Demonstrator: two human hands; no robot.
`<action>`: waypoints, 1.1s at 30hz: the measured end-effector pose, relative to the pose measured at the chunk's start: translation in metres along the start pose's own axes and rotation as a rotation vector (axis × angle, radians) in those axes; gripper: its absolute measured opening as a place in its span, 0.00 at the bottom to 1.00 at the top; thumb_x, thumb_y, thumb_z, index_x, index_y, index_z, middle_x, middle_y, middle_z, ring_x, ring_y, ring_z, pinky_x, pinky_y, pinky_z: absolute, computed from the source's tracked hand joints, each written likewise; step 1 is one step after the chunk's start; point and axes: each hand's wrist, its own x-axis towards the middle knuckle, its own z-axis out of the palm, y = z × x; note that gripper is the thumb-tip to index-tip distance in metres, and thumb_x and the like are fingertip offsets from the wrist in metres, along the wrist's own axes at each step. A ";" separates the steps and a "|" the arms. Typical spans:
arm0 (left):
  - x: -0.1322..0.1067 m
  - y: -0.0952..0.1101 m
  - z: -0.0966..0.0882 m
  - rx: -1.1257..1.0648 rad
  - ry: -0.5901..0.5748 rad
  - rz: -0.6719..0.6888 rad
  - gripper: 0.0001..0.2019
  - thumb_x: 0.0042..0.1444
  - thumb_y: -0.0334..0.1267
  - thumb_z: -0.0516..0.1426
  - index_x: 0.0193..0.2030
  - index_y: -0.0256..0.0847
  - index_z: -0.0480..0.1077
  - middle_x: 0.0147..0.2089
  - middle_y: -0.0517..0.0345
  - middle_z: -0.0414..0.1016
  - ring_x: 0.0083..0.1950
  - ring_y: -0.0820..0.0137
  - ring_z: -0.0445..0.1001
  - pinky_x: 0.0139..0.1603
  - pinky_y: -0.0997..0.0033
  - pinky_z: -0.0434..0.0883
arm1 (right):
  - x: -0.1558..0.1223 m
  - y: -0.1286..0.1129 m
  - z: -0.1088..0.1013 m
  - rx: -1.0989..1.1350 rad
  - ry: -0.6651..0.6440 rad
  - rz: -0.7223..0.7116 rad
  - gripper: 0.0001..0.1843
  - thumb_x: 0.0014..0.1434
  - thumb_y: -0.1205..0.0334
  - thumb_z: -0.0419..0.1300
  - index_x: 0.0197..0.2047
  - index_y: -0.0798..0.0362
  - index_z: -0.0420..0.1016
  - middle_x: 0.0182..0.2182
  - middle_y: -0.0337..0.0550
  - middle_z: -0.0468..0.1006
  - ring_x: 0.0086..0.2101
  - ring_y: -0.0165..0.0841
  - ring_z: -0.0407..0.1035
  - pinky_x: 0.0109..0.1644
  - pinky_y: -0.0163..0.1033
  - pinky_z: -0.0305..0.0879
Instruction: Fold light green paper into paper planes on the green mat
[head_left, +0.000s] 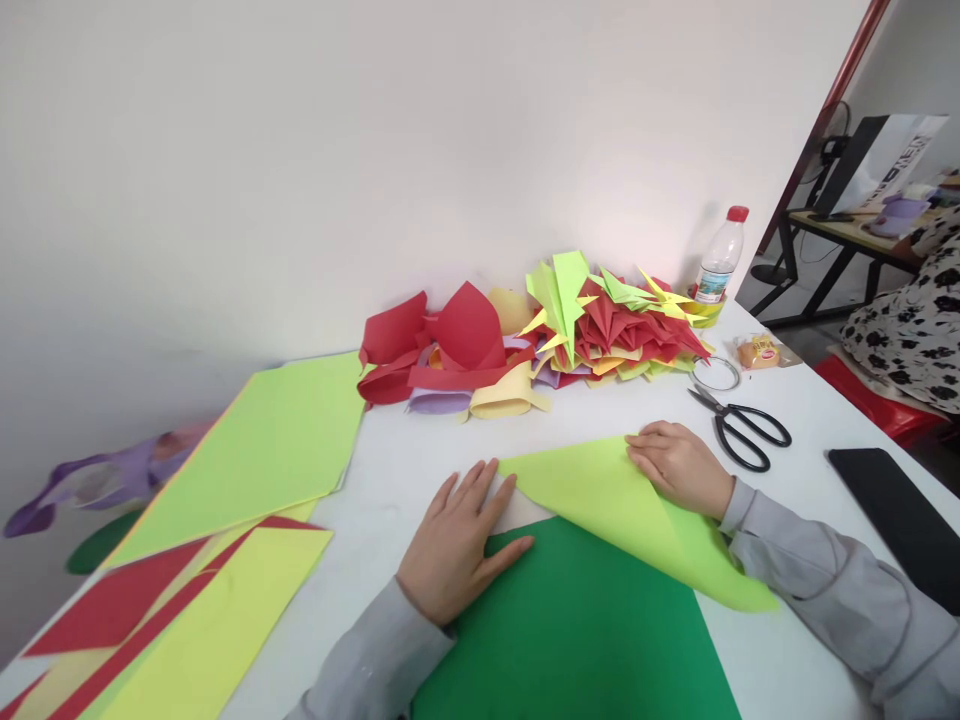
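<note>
A light green sheet of paper lies at an angle over a dark green sheet, its right side bending up in a loose curve. My left hand rests flat with fingers spread; its fingertips touch the light green sheet's left corner and its thumb lies over the dark green sheet. With curled fingers, my right hand grips the light green sheet at its far edge. Black-handled scissors lie just beyond my right hand, blades partly apart.
Folded red, yellow and green paper shapes and curled paper pieces line the wall. Left are light green sheets and paper strips. A bottle, tape roll, wrapped snack and black phone are right. A person sits beyond.
</note>
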 end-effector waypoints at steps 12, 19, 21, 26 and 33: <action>-0.008 -0.002 0.005 -0.129 -0.048 0.002 0.30 0.59 0.54 0.52 0.66 0.48 0.58 0.72 0.41 0.50 0.70 0.46 0.51 0.62 0.33 0.54 | 0.000 0.000 -0.001 0.010 -0.003 0.018 0.17 0.68 0.60 0.50 0.45 0.56 0.79 0.43 0.49 0.82 0.43 0.41 0.72 0.45 0.47 0.69; 0.001 -0.004 -0.006 -0.095 -0.087 -0.095 0.30 0.62 0.52 0.46 0.65 0.34 0.59 0.66 0.40 0.62 0.67 0.50 0.59 0.63 0.34 0.54 | 0.000 0.001 -0.002 0.030 -0.029 0.028 0.17 0.68 0.60 0.50 0.48 0.58 0.78 0.44 0.49 0.82 0.45 0.42 0.71 0.46 0.48 0.69; 0.002 -0.003 -0.008 -0.071 -0.059 -0.116 0.27 0.62 0.51 0.46 0.62 0.36 0.63 0.65 0.40 0.64 0.66 0.50 0.61 0.63 0.34 0.54 | -0.001 0.001 -0.002 0.029 -0.033 0.025 0.17 0.68 0.60 0.50 0.47 0.58 0.78 0.44 0.48 0.81 0.45 0.42 0.71 0.46 0.48 0.69; 0.003 -0.003 -0.008 -0.043 -0.012 -0.160 0.25 0.63 0.50 0.46 0.60 0.35 0.65 0.61 0.39 0.69 0.62 0.51 0.66 0.62 0.33 0.54 | -0.001 0.001 -0.002 0.021 -0.029 0.012 0.17 0.68 0.60 0.50 0.47 0.57 0.79 0.44 0.48 0.81 0.45 0.42 0.71 0.44 0.48 0.68; 0.004 -0.007 -0.005 -0.027 0.033 -0.214 0.25 0.62 0.50 0.46 0.57 0.35 0.66 0.57 0.40 0.72 0.57 0.52 0.70 0.62 0.34 0.54 | -0.001 0.001 -0.002 0.012 -0.019 0.003 0.17 0.68 0.60 0.50 0.41 0.54 0.81 0.44 0.46 0.82 0.44 0.41 0.71 0.44 0.47 0.68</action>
